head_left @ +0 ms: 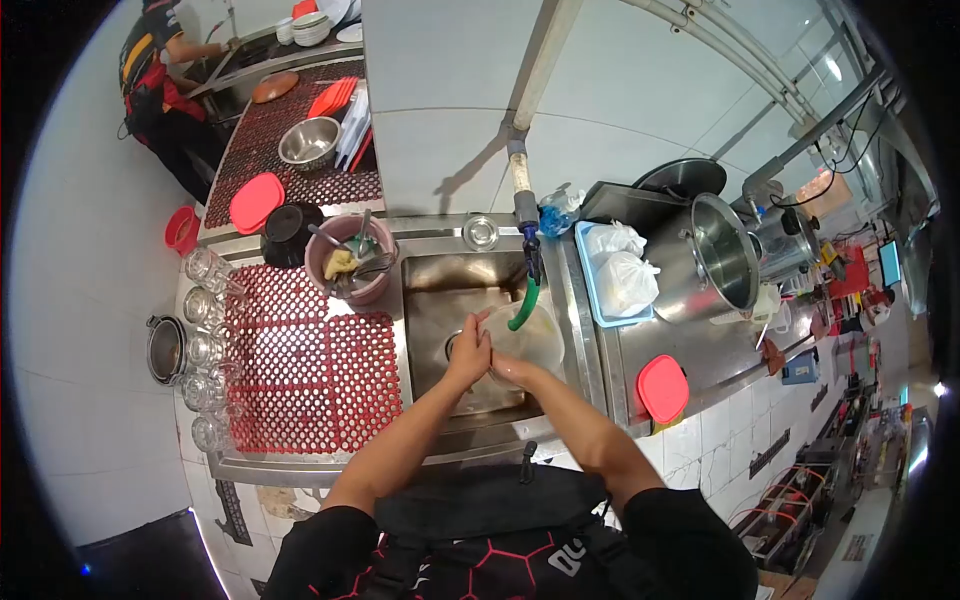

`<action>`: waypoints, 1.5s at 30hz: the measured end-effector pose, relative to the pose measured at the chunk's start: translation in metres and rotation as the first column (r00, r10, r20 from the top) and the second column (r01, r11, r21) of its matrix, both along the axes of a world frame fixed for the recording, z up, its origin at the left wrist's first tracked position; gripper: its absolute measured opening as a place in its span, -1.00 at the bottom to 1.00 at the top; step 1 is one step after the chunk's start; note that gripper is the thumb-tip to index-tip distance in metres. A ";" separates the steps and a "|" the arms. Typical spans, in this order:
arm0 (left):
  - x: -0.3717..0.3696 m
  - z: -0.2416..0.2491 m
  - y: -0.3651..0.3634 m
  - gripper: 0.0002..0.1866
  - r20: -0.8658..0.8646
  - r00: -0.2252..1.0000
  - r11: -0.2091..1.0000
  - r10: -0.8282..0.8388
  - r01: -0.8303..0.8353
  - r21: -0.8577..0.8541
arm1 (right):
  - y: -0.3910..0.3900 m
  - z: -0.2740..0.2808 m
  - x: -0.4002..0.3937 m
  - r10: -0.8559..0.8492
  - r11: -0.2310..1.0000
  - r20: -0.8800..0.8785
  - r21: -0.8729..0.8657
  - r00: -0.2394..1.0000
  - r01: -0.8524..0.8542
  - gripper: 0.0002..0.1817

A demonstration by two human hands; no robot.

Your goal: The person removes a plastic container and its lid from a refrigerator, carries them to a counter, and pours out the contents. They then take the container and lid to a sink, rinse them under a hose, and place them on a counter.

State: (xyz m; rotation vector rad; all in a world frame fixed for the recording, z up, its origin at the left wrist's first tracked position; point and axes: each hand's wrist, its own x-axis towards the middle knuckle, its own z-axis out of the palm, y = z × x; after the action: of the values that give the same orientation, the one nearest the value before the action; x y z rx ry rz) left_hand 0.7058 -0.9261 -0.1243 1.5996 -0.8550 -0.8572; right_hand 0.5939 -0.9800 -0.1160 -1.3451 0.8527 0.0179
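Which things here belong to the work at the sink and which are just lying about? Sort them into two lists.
Apparently part of the work:
left hand and right hand, close together
sink
green hose
pale tub under the hose

Apparently just lying about:
pink bucket of utensils
glass mugs
white bags
steel pot
red lid at right
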 end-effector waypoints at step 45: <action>-0.025 -0.026 0.031 -0.66 -0.639 0.747 0.979 0.182 -0.201 0.044 | -0.005 -0.036 0.017 -0.010 0.780 -0.813 -0.371 0.583 -0.504 -0.43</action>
State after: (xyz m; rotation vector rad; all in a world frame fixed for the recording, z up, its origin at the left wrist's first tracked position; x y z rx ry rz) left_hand 0.6804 -0.8955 -0.1504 1.2052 -0.2001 -1.1394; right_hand 0.6108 -0.9851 -0.1520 -2.0977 1.4687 0.7034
